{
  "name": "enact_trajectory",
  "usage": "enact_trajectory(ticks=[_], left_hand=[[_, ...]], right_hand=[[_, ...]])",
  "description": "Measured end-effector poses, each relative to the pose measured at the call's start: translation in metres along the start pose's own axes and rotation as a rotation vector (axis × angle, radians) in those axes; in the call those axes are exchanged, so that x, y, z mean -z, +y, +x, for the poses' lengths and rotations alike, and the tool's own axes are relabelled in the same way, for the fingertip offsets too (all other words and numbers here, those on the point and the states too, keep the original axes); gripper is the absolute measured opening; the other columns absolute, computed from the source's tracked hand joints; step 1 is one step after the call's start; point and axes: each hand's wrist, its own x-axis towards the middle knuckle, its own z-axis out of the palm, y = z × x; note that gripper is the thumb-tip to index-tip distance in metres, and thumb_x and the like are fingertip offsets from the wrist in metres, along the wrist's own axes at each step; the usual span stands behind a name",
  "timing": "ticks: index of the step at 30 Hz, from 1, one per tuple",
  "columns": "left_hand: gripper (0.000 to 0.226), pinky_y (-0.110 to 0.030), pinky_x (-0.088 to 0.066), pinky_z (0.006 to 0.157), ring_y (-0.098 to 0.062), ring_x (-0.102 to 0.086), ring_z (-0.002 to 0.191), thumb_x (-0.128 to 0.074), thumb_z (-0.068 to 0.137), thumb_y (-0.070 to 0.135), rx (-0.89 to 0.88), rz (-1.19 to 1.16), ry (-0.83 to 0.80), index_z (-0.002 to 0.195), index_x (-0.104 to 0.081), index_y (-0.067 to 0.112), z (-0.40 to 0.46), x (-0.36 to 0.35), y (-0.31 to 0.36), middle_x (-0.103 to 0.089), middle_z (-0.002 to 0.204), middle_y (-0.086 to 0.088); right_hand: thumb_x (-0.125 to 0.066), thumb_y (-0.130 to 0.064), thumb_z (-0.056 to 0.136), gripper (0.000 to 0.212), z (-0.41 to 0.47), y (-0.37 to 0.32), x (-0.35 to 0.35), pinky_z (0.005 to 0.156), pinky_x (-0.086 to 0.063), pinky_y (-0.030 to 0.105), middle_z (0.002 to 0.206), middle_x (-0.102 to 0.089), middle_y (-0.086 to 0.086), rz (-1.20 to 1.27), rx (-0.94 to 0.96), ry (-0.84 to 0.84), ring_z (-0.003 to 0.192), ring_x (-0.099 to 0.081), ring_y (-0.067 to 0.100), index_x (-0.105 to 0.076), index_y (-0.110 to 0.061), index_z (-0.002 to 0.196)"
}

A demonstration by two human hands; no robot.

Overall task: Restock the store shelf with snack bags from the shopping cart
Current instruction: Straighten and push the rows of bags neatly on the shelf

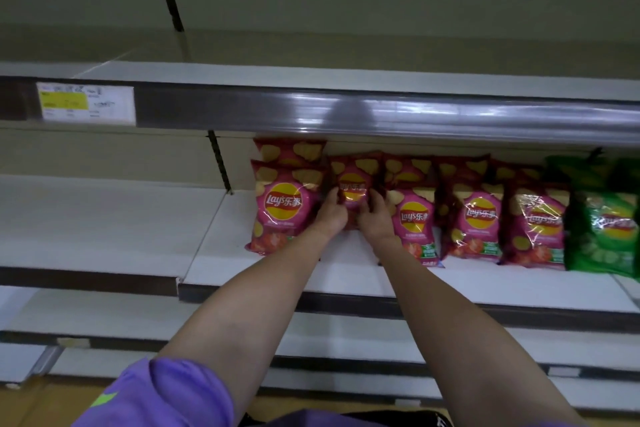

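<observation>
1. Hands met on one red snack bag (352, 189): the left hand (331, 215) clasped its lower left edge and the right hand (376, 217) its lower right edge, fingers curled onto the front of the bag.
2. That bag stood upright towards the back of the white shelf (346, 274), in the gap between two other red bags.
3. To its left stood a red bag (282, 215) at the front, with another behind it.
4. To its right ran a row of three more red bags (479, 224) along the front, with further ones behind them.
5. At the far right end of the row stood a green bag (604, 236), just beside the last red one.
6. Above the row, a higher shelf carried a grey price rail (381, 114) with a yellow and white price label (85, 102) at its left end.
7. A purple sleeve (156, 395) covered the upper left arm at the bottom edge of the view.
8. No shopping cart was in view.
</observation>
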Motion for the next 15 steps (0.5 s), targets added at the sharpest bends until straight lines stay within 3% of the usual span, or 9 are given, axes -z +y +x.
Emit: enact_trajectory(ticks=[3, 8, 12, 15], left_hand=[[0.058, -0.041, -0.043, 0.11, -0.026, -0.054, 0.127, -0.063, 0.091, 0.024, -0.039, -0.008, 0.0, 0.146, -0.045, 0.027, 0.005, -0.001, 0.0, -0.06, 0.138, -0.007], [0.047, -0.041, -0.04, 0.112, -0.027, -0.053, 0.127, -0.055, 0.099, 0.018, -0.033, 0.06, -0.055, 0.145, -0.047, 0.023, -0.014, 0.012, 0.01, -0.058, 0.138, -0.008], [0.032, -0.031, -0.049, 0.092, -0.03, -0.063, 0.11, -0.057, 0.089, 0.004, -0.112, 0.225, 0.151, 0.119, -0.063, 0.009, -0.027, 0.017, 0.013, -0.068, 0.118, -0.013], [0.024, -0.031, -0.051, 0.089, -0.029, -0.064, 0.103, -0.053, 0.089, -0.001, -0.167, 0.268, 0.038, 0.107, -0.068, 0.008, -0.039, 0.001, 0.025, -0.071, 0.107, -0.014]], right_hand=[[-0.045, -0.005, 0.1, 0.045, 0.003, 0.004, -0.003, 0.104, -0.047, 0.044, 0.13, -0.059, 0.014, 0.034, 0.066, -0.005, 0.123, -0.056, 0.033, -0.045, -0.015, 0.144], [-0.053, 0.005, 0.093, 0.058, 0.007, 0.002, -0.005, 0.112, -0.041, 0.043, 0.135, -0.058, 0.014, 0.079, -0.006, -0.145, 0.129, -0.051, 0.029, -0.043, -0.015, 0.147], [-0.045, 0.003, 0.095, 0.042, -0.002, -0.01, 0.006, 0.093, -0.045, 0.029, 0.126, -0.064, 0.016, -0.045, 0.056, 0.063, 0.118, -0.059, 0.032, -0.057, -0.007, 0.134], [-0.046, 0.0, 0.095, 0.031, -0.006, -0.012, 0.027, 0.079, -0.044, 0.027, 0.115, -0.068, 0.016, -0.06, 0.071, 0.258, 0.104, -0.063, 0.031, -0.064, -0.005, 0.12]])
